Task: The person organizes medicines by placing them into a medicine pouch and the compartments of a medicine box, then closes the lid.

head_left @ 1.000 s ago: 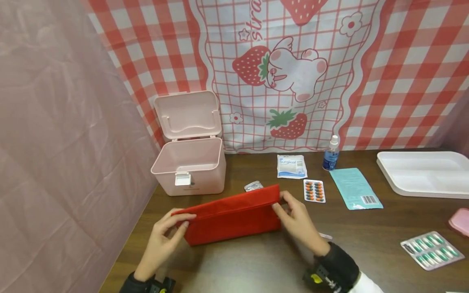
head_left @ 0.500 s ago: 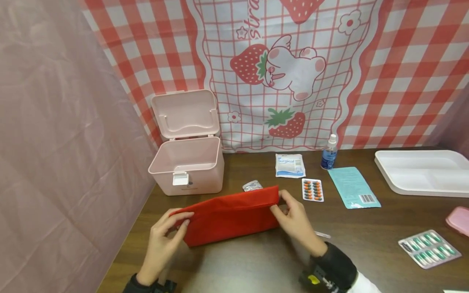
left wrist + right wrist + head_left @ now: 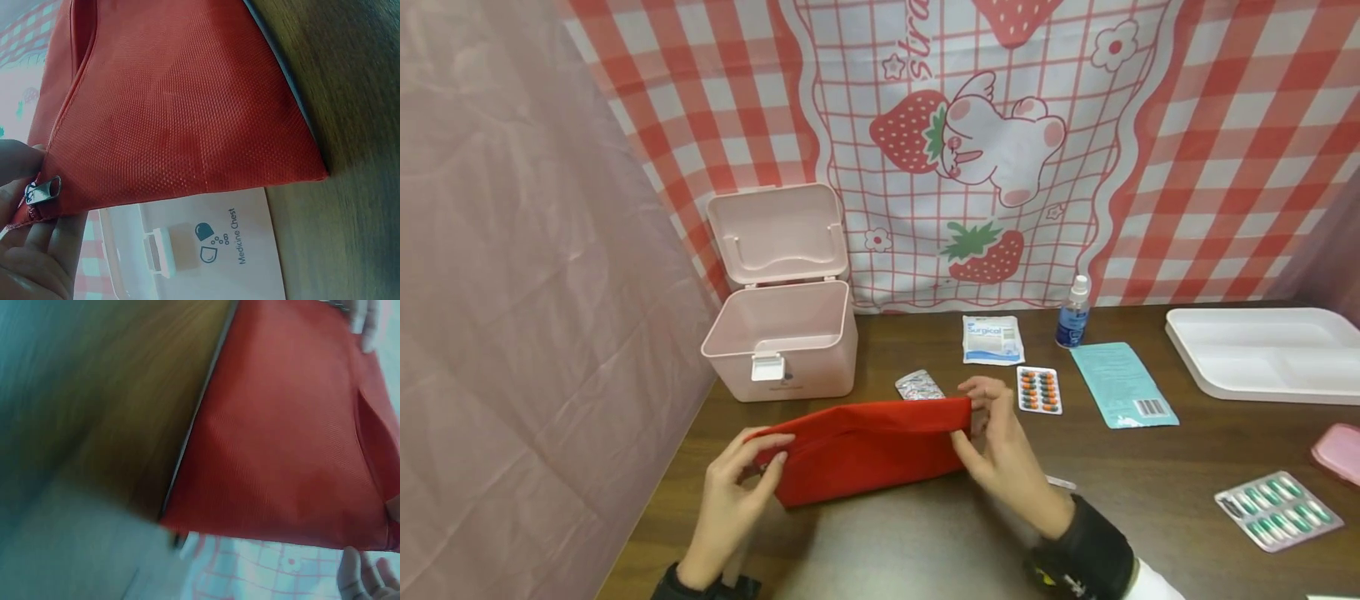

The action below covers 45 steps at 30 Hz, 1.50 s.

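Left grip (image 3: 733, 479): fingers and thumb pinch one upper corner of the pouch (image 3: 868, 458).
Right grip (image 3: 1007, 458): holds the pouch's other end, thumb on the front.
Pouch: one, red, between both grips, over the desk (image 3: 880, 558); whether its lower edge touches is unclear.
Zip pull (image 3: 45, 191): one, metal, plain in the left wrist view, hidden from the head view.
Slit (image 3: 374, 434): the right wrist view shows the pouch's upper edge parted.
Stick (image 3: 1062, 482): one, white, partly behind the right grip.
Box (image 3: 801, 371): one, pink, lid (image 3: 778, 235) raised; only the left wrist view makes "Medicine Chest" legible.
Capsule packs: two, one orange-green (image 3: 1040, 391), one green-white (image 3: 1278, 511).
Packets: three, silver (image 3: 919, 385), "Surgical" (image 3: 992, 340), teal (image 3: 1124, 385).
Bottle (image 3: 1072, 314): one, upright.
Tray (image 3: 1191, 350): one, white.
Case (image 3: 1339, 452): one, pink, cut by the frame.
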Tool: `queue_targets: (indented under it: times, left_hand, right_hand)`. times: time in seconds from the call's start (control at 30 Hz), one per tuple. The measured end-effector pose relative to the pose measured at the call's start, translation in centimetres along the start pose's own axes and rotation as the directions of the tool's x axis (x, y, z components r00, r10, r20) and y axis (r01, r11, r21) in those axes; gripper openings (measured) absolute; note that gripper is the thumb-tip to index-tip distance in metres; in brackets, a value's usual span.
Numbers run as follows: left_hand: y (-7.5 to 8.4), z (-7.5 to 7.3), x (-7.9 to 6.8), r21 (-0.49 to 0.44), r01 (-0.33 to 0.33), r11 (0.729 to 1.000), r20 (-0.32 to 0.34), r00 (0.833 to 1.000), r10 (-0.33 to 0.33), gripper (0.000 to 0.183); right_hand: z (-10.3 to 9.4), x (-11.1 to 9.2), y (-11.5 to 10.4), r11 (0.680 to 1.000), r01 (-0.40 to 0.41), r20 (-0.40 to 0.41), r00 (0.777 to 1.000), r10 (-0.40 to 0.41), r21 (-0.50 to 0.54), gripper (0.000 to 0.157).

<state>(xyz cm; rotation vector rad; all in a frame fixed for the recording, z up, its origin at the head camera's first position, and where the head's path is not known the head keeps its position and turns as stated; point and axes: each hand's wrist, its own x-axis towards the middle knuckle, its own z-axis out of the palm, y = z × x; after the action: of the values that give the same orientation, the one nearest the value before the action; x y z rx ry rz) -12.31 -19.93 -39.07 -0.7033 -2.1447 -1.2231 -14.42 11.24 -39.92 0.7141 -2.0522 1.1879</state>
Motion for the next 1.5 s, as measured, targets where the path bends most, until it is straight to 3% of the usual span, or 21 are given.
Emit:
queue_targets:
  times: [0.07, 0.13, 0.3, 0.4, 0.5, 0.57, 0.7, 0.93, 1.2, 1.5]
  left_hand:
    - [0.0, 0.0, 0.0, -0.001, -0.002, 1.000, 0.007, 1.000, 0.002, 0.027]
    - [0.0, 0.1, 0.1, -0.002, -0.023, 1.000, 0.011, 1.000, 0.023, 0.029]
    - [0.0, 0.1, 0.1, -0.008, -0.049, 0.999, 0.015, 0.999, 0.049, 0.031]
    - [-0.1, 0.1, 0.1, -0.024, -0.050, 0.998, 0.019, 0.999, 0.051, 0.031]
    - [-0.1, 0.2, 0.1, -0.039, -0.051, 0.998, 0.021, 0.998, 0.052, 0.031]
    - [-0.2, 0.2, 0.1, -0.046, -0.055, 0.997, 0.021, 0.998, 0.056, 0.032]
    - [-0.3, 0.3, 0.0, -0.056, -0.067, 0.996, 0.019, 0.998, 0.068, 0.034]
    - [-0.2, 0.3, -0.1, -0.074, -0.090, 0.993, 0.026, 0.995, 0.092, 0.037]
    - [2.0, -0.1, 0.6, -0.132, -0.127, 0.983, 0.070, 0.988, 0.137, 0.038]
    - [2.2, 0.2, 0.6, -0.142, -0.137, 0.980, 0.072, 0.986, 0.149, 0.039]
  right_hand:
    - [0.1, 0.0, 0.2, 0.988, 0.115, 0.001, 0.993, -0.116, -0.098, 0.027]
    - [0.2, -0.1, 0.3, 0.962, 0.183, 0.023, 0.983, -0.183, -0.203, 0.013]
    - [0.3, -0.3, 0.2, 0.884, 0.288, 0.025, 0.954, -0.300, -0.368, 0.031]
    - [0.3, -0.3, -0.3, 0.840, 0.373, 0.014, 0.916, -0.400, -0.393, 0.031]
    - [0.6, -0.1, -0.8, 0.798, 0.478, 0.104, 0.874, -0.475, -0.368, 0.028]
    - [1.0, 0.0, -1.0, 0.774, 0.525, 0.204, 0.851, -0.484, -0.355, 0.029]
    - [1.8, 0.1, -1.2, 0.745, 0.550, 0.338, 0.831, -0.442, -0.377, 0.035]
    - [2.9, 0.5, -1.5, 0.743, 0.552, 0.423, 0.817, -0.392, -0.379, 0.027]
    - [3.8, 0.7, -2.0, 0.755, 0.556, 0.489, 0.795, -0.359, -0.348, 0.028]
    - [4.0, 1.3, -2.3, 0.765, 0.534, 0.460, 0.815, -0.353, -0.360, 0.042]
